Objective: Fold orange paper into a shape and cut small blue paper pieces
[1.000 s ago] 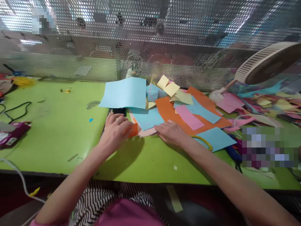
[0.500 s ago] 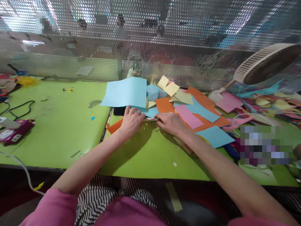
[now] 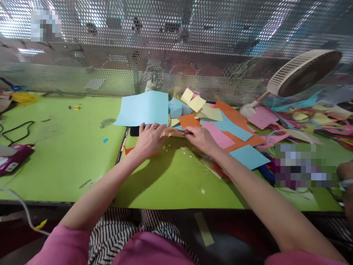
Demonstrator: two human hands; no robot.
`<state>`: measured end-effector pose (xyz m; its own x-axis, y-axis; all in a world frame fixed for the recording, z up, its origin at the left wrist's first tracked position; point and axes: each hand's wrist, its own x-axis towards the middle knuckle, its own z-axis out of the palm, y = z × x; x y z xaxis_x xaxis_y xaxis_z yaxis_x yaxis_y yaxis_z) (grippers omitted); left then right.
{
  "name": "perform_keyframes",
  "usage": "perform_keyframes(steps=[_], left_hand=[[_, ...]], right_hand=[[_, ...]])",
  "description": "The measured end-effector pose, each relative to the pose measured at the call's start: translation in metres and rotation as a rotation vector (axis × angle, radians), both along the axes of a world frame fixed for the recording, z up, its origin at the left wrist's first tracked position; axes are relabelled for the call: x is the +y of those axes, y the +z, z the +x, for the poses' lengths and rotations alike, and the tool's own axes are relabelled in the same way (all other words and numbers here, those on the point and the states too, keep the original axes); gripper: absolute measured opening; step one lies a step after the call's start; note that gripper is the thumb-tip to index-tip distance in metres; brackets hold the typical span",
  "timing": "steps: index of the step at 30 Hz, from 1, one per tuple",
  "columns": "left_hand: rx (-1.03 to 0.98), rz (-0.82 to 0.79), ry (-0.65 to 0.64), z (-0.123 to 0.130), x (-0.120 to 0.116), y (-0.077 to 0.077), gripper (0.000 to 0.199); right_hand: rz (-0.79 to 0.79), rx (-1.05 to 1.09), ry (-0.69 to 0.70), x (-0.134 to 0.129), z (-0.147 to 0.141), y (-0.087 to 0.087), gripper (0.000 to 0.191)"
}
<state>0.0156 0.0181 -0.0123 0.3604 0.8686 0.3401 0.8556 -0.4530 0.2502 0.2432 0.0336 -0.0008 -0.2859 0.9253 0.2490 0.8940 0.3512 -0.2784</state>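
Note:
My left hand (image 3: 150,140) is closed over the left end of a tan, paper-like piece (image 3: 173,132), with its thumb side hidden. My right hand (image 3: 200,140) pinches a thin dark object at the piece's right end; its kind is too small to make out. Behind my left hand stands a large light-blue sheet (image 3: 145,108), bent along its middle, with a black phone-like object (image 3: 134,131) partly under it. An orange paper (image 3: 129,150) shows beside my left wrist. Orange, pink, blue and cream papers (image 3: 217,133) overlap behind my right hand.
A pale bottle (image 3: 153,82) stands against the perforated metal screen (image 3: 110,55). At the right are a fan (image 3: 303,73) and heaped paper scraps (image 3: 317,119). A purple power strip (image 3: 16,159) lies at the left of the green table (image 3: 74,154). Another person's hand (image 3: 344,175) shows at the right edge.
The tan piece now shows between my hands, and a dark object shows in my right fingers. My left hand covers more of the orange paper. The whole view has shifted slightly.

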Motion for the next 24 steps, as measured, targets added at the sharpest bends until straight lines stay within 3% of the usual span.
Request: perform_keyframes(steps=[3, 9, 17, 24], left_hand=[[-0.018, 0.014, 0.062, -0.013, -0.002, 0.005, 0.044], [-0.032, -0.036, 0.126, -0.040, -0.001, 0.003, 0.033], [-0.057, -0.080, 0.110, -0.045, 0.003, -0.003, 0.026], [-0.055, -0.104, 0.098, -0.045, 0.007, -0.009, 0.028]], right_hand=[[0.032, 0.109, -0.103, 0.010, 0.012, 0.005, 0.028], [0.055, 0.282, -0.215, 0.026, 0.029, 0.002, 0.030], [0.016, 0.481, -0.238, 0.025, 0.035, 0.001, 0.039], [-0.094, 0.564, -0.174, 0.011, 0.041, -0.005, 0.042]])
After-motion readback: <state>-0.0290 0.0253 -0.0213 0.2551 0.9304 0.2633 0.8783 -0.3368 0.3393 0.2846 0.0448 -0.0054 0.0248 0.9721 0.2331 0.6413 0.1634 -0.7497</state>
